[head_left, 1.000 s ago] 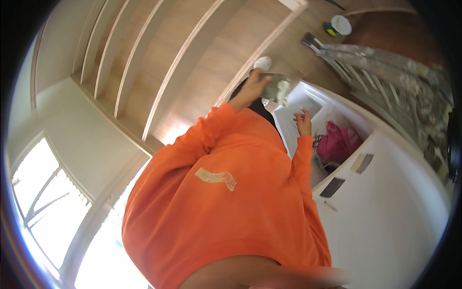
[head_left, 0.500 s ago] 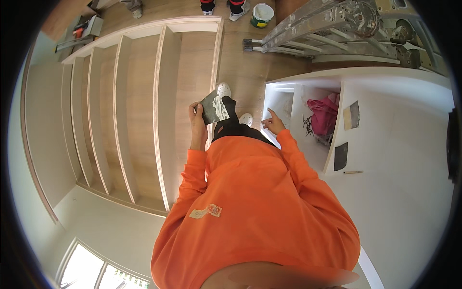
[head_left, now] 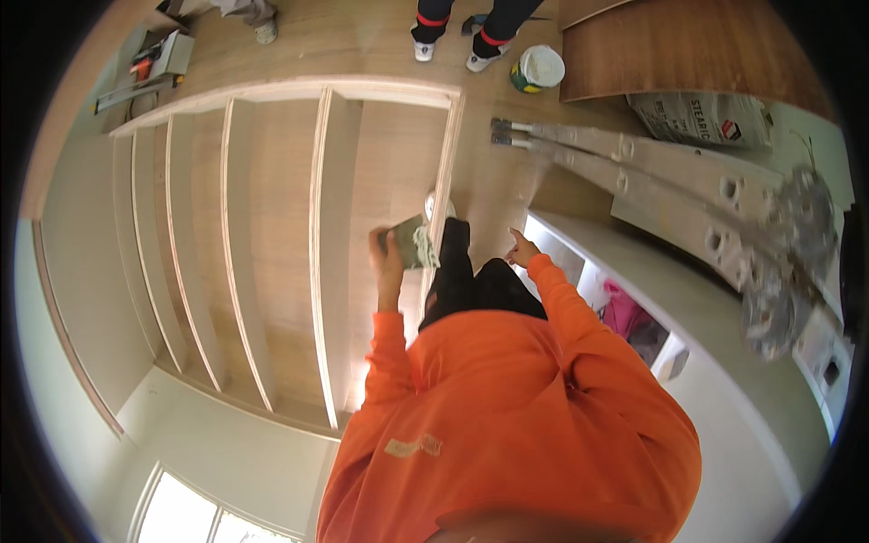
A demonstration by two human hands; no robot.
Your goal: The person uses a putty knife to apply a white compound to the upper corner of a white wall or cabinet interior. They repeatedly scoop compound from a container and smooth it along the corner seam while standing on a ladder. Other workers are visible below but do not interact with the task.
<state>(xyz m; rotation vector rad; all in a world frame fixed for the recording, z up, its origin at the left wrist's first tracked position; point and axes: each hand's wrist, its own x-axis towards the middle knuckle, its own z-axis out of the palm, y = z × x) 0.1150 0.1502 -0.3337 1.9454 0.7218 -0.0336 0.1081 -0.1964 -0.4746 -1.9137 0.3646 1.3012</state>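
My left hand (head_left: pixel 386 258) grips a flat grey-green putty board (head_left: pixel 405 241) by its edge. A thick smear of white paste (head_left: pixel 424 246) sits on the board's right side. Board and hand are over the near right side of a wooden frame (head_left: pixel 453 136) with several long dividers. My right hand (head_left: pixel 520 250) hangs by the corner of a white cabinet (head_left: pixel 563 237), its index finger stretched out and nothing visible in it. Whether that hand touches the cabinet I cannot tell.
A folded metal ladder (head_left: pixel 652 172) lies to the right, past the cabinet. Further off are a bucket (head_left: pixel 538 69) of white material, a sack (head_left: pixel 701 120), a brown board (head_left: pixel 688 50) and another person's legs (head_left: pixel 493 23). Pink cloth (head_left: pixel 623 310) is inside the cabinet.
The view has turned, so frame, bucket and ladder sit lower in the picture. The putty board has tilted and is now over the frame's edge. My right hand stays near the cabinet.
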